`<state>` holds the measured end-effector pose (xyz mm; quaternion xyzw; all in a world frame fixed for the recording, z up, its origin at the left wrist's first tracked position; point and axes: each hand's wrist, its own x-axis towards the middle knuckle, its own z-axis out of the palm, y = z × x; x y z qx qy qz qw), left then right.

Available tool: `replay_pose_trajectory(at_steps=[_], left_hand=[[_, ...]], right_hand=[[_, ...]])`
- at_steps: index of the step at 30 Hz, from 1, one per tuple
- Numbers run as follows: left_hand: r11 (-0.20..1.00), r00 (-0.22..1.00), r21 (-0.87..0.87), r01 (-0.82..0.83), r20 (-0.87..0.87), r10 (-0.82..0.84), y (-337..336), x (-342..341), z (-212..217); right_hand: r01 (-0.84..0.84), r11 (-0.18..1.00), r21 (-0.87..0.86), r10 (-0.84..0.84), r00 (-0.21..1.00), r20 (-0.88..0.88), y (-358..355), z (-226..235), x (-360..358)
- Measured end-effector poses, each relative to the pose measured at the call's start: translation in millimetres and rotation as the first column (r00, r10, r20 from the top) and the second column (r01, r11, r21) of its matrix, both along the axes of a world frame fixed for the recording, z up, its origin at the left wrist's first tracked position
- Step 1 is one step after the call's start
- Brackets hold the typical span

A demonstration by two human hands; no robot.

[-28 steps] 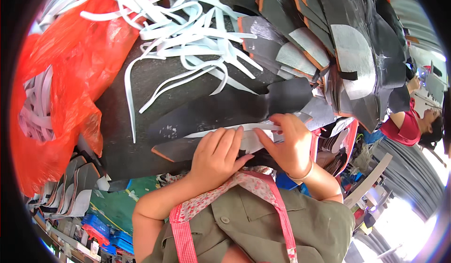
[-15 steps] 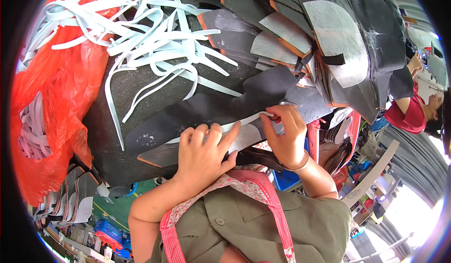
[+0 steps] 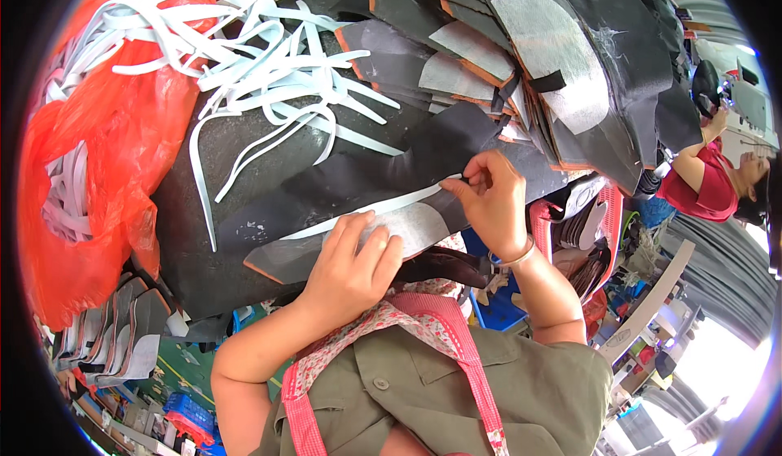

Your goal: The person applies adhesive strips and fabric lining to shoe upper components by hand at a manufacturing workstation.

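A black, wavy-edged flat piece (image 3: 350, 181) lies across the work surface in front of me, its near edge folded over. Along that edge runs a narrow white strip (image 3: 399, 202), beside a light grey patch (image 3: 419, 226) on the piece. Thumb and fingertips of my right hand (image 3: 497, 208) pinch the strip near its right end. My left hand (image 3: 350, 265) rests on the piece and the strip's left part, fingers slightly bent and apart, gripping nothing; its thumb is hidden.
Loose white strips (image 3: 269, 73) lie tangled at the back left, partly over a red plastic bag (image 3: 130, 146). Stacked black pieces with orange edges (image 3: 562, 57) fill the back right. A pink basket (image 3: 607, 236) stands right of my arm. Another person (image 3: 709, 171) sits at the far right.
My left hand has shifted a little down and its index finger has drawn back, baring more of the grey patch. My right hand has moved slightly up and left, still pinching the strip.
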<state>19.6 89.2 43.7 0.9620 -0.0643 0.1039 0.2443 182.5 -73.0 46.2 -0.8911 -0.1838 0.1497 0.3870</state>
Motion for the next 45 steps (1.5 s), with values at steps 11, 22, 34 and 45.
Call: replay_pose_trajectory(at_steps=[11, 22, 34, 45], left_hand=[[0.999, 0.985, -0.037, 0.039, -0.166, -0.045, 24.8, -28.2, 25.5], [0.992, 0.99, 0.064, -0.11, -0.079, 0.114, -30.4, 5.7, -0.8], [0.964, 0.973, 0.171, -0.203, -0.075, 0.218, -42.8, 9.6, -11.1], [0.968, 0.963, 0.042, -0.247, -0.103, 0.25, -55.7, -13.8, -27.2]], right_hand=[[-0.345, 0.938, 0.012, 0.34, 0.928, 0.15, 10.0, -1.6, -14.3], [-0.663, 0.74, -0.108, 0.616, 0.606, 0.504, 50.1, 13.8, 41.9], [-0.775, 0.561, -0.292, 0.824, 0.49, 0.284, 55.6, 33.1, 40.7], [-0.861, 0.378, -0.34, 0.905, 0.265, 0.334, -17.7, 32.0, -7.0]])
